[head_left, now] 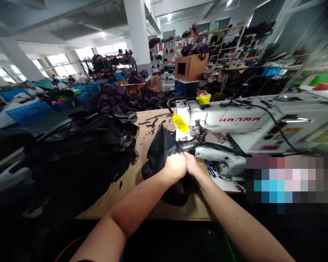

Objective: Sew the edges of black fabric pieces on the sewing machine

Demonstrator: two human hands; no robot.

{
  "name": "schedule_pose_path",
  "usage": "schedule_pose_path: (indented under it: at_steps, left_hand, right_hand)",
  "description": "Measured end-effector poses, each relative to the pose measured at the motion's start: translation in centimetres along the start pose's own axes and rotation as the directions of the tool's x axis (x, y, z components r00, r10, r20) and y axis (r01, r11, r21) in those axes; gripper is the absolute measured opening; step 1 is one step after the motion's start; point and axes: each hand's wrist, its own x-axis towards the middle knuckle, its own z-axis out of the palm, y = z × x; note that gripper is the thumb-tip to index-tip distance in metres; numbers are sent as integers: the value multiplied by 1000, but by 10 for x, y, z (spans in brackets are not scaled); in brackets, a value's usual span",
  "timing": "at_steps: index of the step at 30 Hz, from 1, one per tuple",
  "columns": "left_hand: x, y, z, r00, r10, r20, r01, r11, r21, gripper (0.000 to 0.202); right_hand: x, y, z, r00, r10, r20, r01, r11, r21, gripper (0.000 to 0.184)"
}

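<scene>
A black leather-like bag [160,149] stands on the tabletop, part of it up against the end of the sewing machine's narrow lower arm [215,152]. My left hand [176,165] is closed on the bag's edge just in front of the needle area. Pressed close beside it, my right hand [191,163] also has its fingers closed on the edge, near the tip of the arm. Between and under the hands the material is partly hidden, and a loop of the bag hangs below them. The white machine head [184,118] with a yellow lamp [180,123] is above.
Black cut pieces [98,145] are heaped on the left of the wooden table [144,127], with dark scraps scattered near the machine. Behind are purple bags [112,96], a cardboard box [191,67] and loaded shelves. A pixelated patch covers the lower right.
</scene>
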Motion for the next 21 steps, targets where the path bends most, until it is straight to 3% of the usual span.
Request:
schedule_pose_path:
  at_steps: [4,8,12,16,18,21]
  left_hand:
    - [-15,-15,30,987,-120,-102,112,990,-86,46]
    - [-36,-35,51,985,-77,-155,51,984,-170,39]
    - [-41,-45,35,982,66,-177,-58,997,52,34]
    - [-32,-36,13,943,332,-35,-316,921,229,25]
    - [-24,-30,10,927,376,14,-367,896,250,23]
    - [-10,-26,10,932,362,33,-357,893,275,24]
  right_hand:
    - [9,-5,1,1000,14,5,-14,1000,2,30]
    - [-5,-14,0,998,63,4,-63,998,4,29]
    - [-47,-11,-6,983,156,96,-147,985,-93,27]
    - [-84,-11,-17,974,198,112,-163,952,-261,33]
    - [-87,-16,-22,977,177,122,-136,948,-287,35]
    - [-74,-25,-26,965,209,160,-168,957,-237,34]
